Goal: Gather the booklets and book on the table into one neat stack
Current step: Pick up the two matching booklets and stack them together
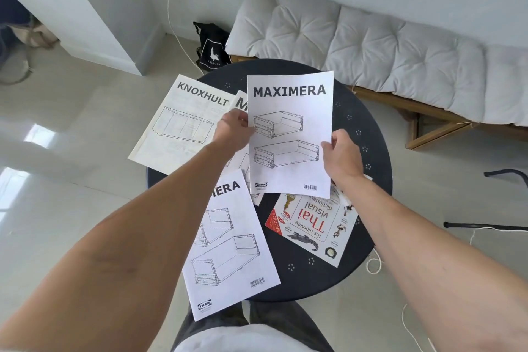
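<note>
While both hands pinch the white MAXIMERA paper booklet (290,134) by its side edges, left hand (234,130) and right hand (341,156) each a closed grip, collecting is under way above the round black counter (368,128). Next, I judge, it should be laid squarely on the colourful Thai visual dictionary book (313,228) just below the right grip, or on a second MAXIMERA booklet (228,243) below the left.

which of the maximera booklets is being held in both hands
The upright MAXIMERA booklet at centre: left hand and right hand pinch its side edges. The others lie flat, untouched.
</note>
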